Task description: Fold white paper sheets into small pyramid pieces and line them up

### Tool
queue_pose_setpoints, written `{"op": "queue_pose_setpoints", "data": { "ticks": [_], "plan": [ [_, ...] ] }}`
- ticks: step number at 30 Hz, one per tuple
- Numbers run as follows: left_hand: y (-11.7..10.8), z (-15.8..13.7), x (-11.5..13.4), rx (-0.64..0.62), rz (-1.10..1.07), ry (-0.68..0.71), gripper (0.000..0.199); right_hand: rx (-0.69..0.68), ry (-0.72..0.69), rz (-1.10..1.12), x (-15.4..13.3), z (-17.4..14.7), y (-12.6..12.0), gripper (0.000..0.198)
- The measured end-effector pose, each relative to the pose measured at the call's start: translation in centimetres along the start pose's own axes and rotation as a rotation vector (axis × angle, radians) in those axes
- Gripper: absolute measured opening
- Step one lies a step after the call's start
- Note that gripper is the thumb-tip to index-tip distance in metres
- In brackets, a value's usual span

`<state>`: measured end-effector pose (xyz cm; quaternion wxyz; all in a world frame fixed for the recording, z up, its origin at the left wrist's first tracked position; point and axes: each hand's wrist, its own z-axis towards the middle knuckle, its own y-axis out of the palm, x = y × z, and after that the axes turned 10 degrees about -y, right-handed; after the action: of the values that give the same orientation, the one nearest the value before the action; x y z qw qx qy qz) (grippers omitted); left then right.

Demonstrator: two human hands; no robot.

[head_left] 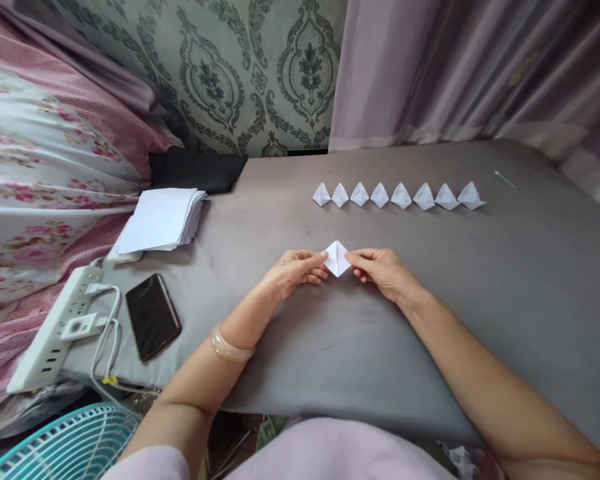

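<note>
Holding paper diamond [337, 259] | long axis — near-to-far | one tip away

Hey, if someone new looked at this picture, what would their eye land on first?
Probably the row of eight folded white papers, lined up across the far part of the grey surface, right of centre. Nearer the person, around the middle of the view, the left hand and right hand hold another folded paper between them. The turquoise fan at the lower left might catch the eye next.
</note>
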<state>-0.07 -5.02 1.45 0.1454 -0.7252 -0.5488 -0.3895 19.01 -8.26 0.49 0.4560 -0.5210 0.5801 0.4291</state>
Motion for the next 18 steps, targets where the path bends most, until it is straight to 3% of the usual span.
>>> {"op": "queue_pose_setpoints", "data": {
  "ticks": [5, 14, 18],
  "plan": [
    [-0.1, 0.6, -0.3, 0.183, 0.151, 0.099, 0.017, -0.059, -0.049, -0.175, 0.1, -0.1, 0.0, 0.037],
    [-0.1, 1.3, -1.6, 0.49, 0.731, 0.417, 0.016, 0.039, -0.462, -0.829, 2.1, 0.3, 0.9, 0.017],
    [-0.7, 1.7, -2.0, 0.497, 0.947, 0.636, 0.02, -0.04, -0.613, -0.938, 2.3, 0.1, 0.9, 0.016]
  ]
}}
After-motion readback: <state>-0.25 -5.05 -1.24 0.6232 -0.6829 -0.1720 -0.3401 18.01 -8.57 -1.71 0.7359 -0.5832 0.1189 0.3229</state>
